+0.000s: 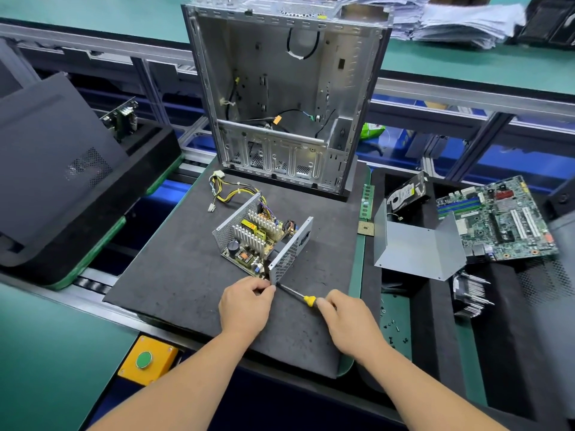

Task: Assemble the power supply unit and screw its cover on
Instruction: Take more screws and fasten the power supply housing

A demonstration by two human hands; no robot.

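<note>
On the worktop (174, 275), my left hand (245, 303) pinches at the open power supply unit (261, 241); right hand (345, 321) grips the screwdriver (306, 299). Rigid, sharp-edged: hold the walls, I judge.

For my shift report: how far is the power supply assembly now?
Done: the circuit board sits inside the open power supply unit. In hand: the right hand holds the screwdriver at its near corner, the left hand pinching the tip. Left: the cover lies aside, unscrewed.

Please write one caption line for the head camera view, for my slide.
Right hand holds a yellow-handled screwdriver at the open power supply unit; left hand pinches at its tip.
</note>
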